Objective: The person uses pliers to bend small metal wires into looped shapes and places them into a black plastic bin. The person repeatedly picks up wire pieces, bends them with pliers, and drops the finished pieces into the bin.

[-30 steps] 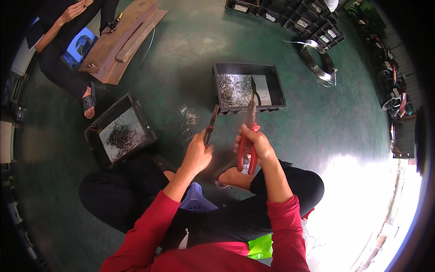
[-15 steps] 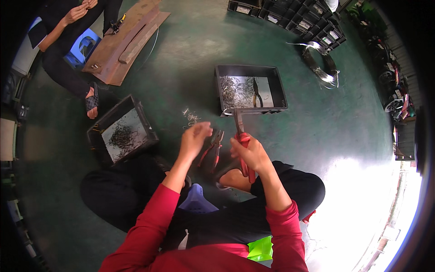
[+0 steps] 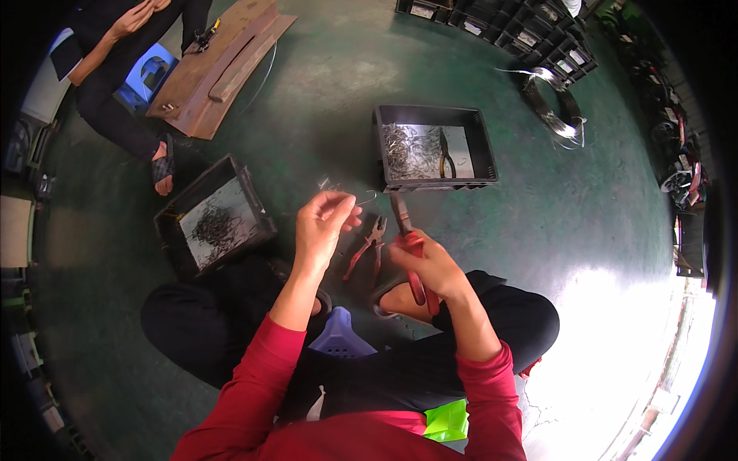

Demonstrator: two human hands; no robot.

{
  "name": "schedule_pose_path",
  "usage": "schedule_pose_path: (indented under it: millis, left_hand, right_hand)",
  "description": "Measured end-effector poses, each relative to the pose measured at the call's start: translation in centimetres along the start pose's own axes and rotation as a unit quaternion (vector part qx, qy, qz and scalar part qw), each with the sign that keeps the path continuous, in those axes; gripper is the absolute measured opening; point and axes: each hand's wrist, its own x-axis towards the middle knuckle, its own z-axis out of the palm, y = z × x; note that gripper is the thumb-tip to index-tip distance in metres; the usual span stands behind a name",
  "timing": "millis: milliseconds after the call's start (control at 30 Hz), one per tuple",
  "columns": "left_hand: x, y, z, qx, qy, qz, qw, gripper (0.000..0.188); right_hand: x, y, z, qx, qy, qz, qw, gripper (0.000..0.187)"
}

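Note:
Between the thumb and fingers of my left hand (image 3: pixel 321 223) is a thin wire hook (image 3: pixel 371 197), its curved end pointing right. My right hand (image 3: pixel 432 265) is wrapped round the red handles of a pair of pliers (image 3: pixel 401 217), jaws pointing away from me. The hook and the plier jaws are a short gap apart. On the floor between my hands lies a second pair of red-handled pliers (image 3: pixel 369 247). Partly behind my left fingertips is a small heap of wire pieces (image 3: pixel 329 184) on the floor.
Black crates stand ahead (image 3: pixel 493 157) and at left (image 3: pixel 160 230), both holding small wire pieces; the one ahead also holds pliers (image 3: pixel 446 157). A wire coil (image 3: pixel 555 107) lies far right near stacked crates (image 3: pixel 530 38). A co-worker's leg (image 3: pixel 115 115) is beside brown boards (image 3: pixel 207 69).
My left hand, blurred before, now shows a wire hook in its fingers. The pliers in my right hand have tilted slightly. The whole view has shifted a little.

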Motion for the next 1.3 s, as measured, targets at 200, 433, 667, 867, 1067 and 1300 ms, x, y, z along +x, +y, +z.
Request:
schedule_pose_path:
  millis: [200, 433, 667, 867, 1067, 1300]
  left_hand:
    - [3.6, -1.4, 1.7, 0.204, 0.000, -0.031, 0.978, 0.016]
    - [14.3, -2.0, 5.4, 0.264, -0.085, 0.067, 0.958, 0.035]
    - [18.3, -12.3, -9.4, 0.453, 0.029, -0.064, 0.889, 0.019]
    - [18.7, -19.7, -15.0, 0.570, 0.078, -0.021, 0.818, 0.014]
    - [19.3, -22.0, -13.7, 0.606, 0.160, -0.032, 0.778, 0.019]
    - [20.0, -18.5, -12.0, 0.486, 0.121, -0.027, 0.865, 0.016]
  right_hand:
    - [0.0, -0.8, -2.3, 0.097, 0.076, 0.046, 0.991, 0.049]
    - [-1.3, -3.4, -4.7, 0.173, 0.109, 0.028, 0.978, 0.050]
    - [-0.9, -2.8, -4.4, 0.176, 0.101, 0.056, 0.978, 0.050]
    - [0.2, -3.3, -3.4, 0.164, 0.063, 0.124, 0.977, 0.054]
    - [1.5, -4.4, -3.1, 0.154, 0.055, 0.162, 0.973, 0.055]
    - [1.8, -4.0, -2.5, 0.129, 0.046, 0.154, 0.979, 0.045]
